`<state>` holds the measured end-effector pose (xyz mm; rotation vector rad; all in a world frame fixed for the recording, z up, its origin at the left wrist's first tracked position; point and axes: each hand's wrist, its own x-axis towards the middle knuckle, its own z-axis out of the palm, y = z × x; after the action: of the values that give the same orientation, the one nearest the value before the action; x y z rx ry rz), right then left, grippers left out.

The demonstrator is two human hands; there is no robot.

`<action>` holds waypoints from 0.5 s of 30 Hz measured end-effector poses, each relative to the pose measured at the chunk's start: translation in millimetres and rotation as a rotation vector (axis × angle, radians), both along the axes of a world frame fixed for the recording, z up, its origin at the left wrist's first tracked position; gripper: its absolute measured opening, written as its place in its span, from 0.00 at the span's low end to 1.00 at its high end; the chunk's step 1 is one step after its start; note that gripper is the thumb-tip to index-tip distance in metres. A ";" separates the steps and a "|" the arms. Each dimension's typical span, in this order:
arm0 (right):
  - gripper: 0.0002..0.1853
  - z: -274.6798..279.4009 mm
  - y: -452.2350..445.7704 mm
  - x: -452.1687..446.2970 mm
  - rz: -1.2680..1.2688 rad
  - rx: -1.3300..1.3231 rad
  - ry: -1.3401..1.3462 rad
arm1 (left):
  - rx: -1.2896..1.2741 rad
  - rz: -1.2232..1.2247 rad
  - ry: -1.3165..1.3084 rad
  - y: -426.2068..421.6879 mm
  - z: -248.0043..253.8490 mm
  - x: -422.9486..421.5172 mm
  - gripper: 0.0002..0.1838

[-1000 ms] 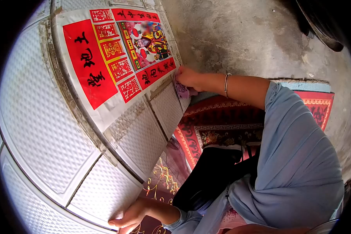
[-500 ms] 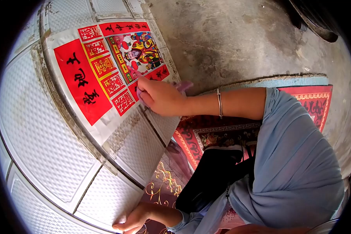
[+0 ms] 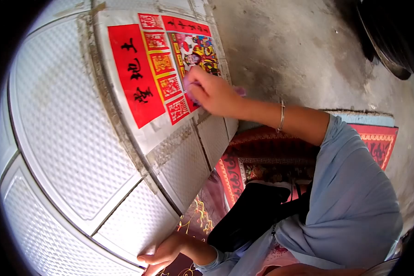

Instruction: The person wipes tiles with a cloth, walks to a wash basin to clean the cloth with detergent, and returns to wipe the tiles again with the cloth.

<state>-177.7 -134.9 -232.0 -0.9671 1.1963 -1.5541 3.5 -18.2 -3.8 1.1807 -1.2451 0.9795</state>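
Observation:
My right hand (image 3: 214, 92) is closed round a purple cloth (image 3: 195, 89), pressed on the lower part of a colourful picture (image 3: 195, 53). That picture belongs to a red and white poster (image 3: 135, 76) with black characters, lying flat on white textured tiles (image 3: 69, 115). A bit of the cloth sticks out beyond the wrist side of the hand. At the bottom, my left hand (image 3: 161, 257) rests on the edge of the tiles, its thumb and fingers apart and holding nothing.
Right of the tiled surface is a grey concrete floor (image 3: 280, 50). A red patterned mat (image 3: 377, 142) lies under my right arm. A dark round object (image 3: 386, 41) stands at the upper right. Patterned fabric (image 3: 195, 216) hangs below the tile edge.
From the tile edge beside the poster, my right hand has moved with the cloth onto the poster, and now reaches its picture. The whole view has shifted slightly. My left hand stays at the edge.

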 end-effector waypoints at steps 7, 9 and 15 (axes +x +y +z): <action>0.08 23.9 -56.3 -15.8 -0.105 -0.215 -0.107 | -0.061 0.005 0.013 -6.4 -2.7 -0.9 0.30; 0.07 -15.4 -69.4 -17.7 -0.231 -0.066 0.001 | -0.081 0.021 0.000 -6.9 -3.7 2.9 0.27; 0.07 -51.3 -10.4 -21.9 0.469 0.421 -0.037 | 0.044 -0.210 0.336 24.4 -23.4 102.9 0.22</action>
<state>-199.6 -145.3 -283.3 -0.8532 1.1108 -0.9021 106.4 6.2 -27.2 1.1663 -1.0975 0.5731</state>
